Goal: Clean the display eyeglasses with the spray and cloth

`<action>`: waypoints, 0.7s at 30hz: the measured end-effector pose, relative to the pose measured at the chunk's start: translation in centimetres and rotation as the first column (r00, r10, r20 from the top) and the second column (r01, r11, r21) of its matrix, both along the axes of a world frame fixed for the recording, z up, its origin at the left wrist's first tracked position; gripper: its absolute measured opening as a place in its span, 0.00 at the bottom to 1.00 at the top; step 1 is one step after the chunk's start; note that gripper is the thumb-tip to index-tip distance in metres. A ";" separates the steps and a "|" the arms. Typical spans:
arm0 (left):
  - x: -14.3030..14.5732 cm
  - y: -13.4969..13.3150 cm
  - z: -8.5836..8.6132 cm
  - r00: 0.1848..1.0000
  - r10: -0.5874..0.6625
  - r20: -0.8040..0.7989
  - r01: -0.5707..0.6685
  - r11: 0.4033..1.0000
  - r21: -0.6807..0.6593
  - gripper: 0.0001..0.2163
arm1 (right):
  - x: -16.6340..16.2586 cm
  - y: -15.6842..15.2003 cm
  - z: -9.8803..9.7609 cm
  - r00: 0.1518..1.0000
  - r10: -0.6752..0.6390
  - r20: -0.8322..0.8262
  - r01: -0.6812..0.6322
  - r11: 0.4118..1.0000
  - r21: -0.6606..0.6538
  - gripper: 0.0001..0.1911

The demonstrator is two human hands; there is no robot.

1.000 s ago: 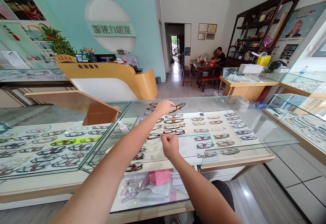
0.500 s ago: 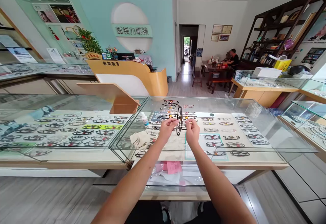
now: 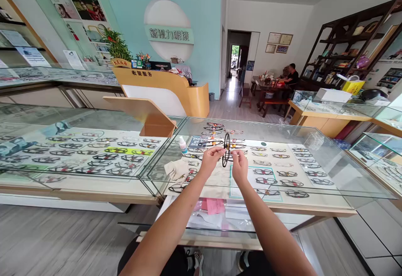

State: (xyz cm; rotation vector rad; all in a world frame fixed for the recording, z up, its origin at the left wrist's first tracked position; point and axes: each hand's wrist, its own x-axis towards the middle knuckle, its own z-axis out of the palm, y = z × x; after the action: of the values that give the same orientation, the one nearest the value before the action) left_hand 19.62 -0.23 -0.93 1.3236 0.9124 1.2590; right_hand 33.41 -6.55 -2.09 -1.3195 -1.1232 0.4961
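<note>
A pair of dark-framed eyeglasses [image 3: 226, 149] is held up over the glass display case [image 3: 282, 130], turned so that the front stands almost edge-on to me. My left hand [image 3: 211, 161] pinches it from the left with closed fingertips. On the other side, my right hand [image 3: 240, 165] is closed too, its thumb and fingers at the right of the frame. Fingers partly cover the temples. Left of my hands lie a crumpled beige cloth [image 3: 176, 171] and a small white spray bottle [image 3: 183, 145] with a blue-and-pink label.
Rows of eyeglasses [image 3: 265, 181] lie inside the case on white sheets. A tilted wooden board [image 3: 141, 110] stands at left on the neighbouring case. Beneath the glass are pink and white papers [image 3: 215, 206]. Farther back are a yellow counter [image 3: 197, 100] and a seated person [image 3: 292, 76].
The camera view has tilted and shifted a little, so the scene sits slightly farther right. Both hands keep the eyeglasses in nearly the same pose over the case.
</note>
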 end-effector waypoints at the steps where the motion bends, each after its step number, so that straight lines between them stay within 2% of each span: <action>1: 0.1 0.0 -0.1 1.000 -0.002 -0.001 0.002 1.000 0.009 0.25 | 0.0 0.0 0.0 1.000 0.006 0.003 -0.006 1.000 -0.012 0.21; 6: 0.6 0.0 -0.4 0.998 -0.056 -0.002 0.056 0.998 0.041 0.23 | -0.1 0.1 -0.1 1.000 0.019 0.006 -0.018 0.999 -0.028 0.18; 21: 0.6 1.1 -1.0 0.996 -0.086 0.000 0.086 0.996 0.033 0.23 | 0.3 1.2 0.4 0.996 0.083 -0.028 -0.082 0.996 0.018 0.16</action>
State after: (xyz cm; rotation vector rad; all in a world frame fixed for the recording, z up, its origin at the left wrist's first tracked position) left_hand 20.17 0.89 -1.96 1.3738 0.8284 1.2130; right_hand 33.76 -5.30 -1.69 -1.2520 -1.1593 0.5634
